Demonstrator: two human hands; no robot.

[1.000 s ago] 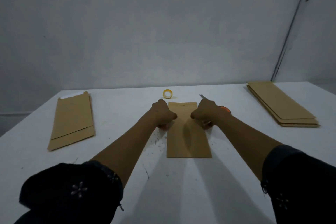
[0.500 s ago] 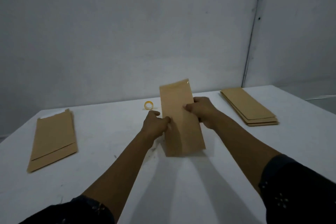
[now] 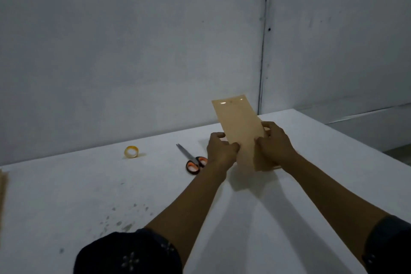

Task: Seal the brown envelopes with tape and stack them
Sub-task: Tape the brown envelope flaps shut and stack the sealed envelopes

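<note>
Envelope [image 3: 241,128] stood tilted above the counter [image 3: 89,196], pinched at both edges by your left hand [image 3: 221,150] and right hand [image 3: 275,145]. Its glossy taped end pointed up; an uneven grip could have creased it.

A second earlier the brown envelope [image 3: 241,131] lay flat near the middle of the tabletop [image 3: 89,196], with both hands pressing its far end. By now the left hand [image 3: 221,151] and right hand [image 3: 275,143] had pinched its two long edges and lifted it, tilted up on end, towards the right side of the tabletop, its glossy taped end uppermost. The head had turned to the right, so the left stack of envelopes [image 3: 2,187] slid to the frame's left edge and the right stack dropped out of sight behind the hands. The scissors [image 3: 192,160], earlier mostly hidden behind the right hand, lay uncovered beside the left hand.
</note>
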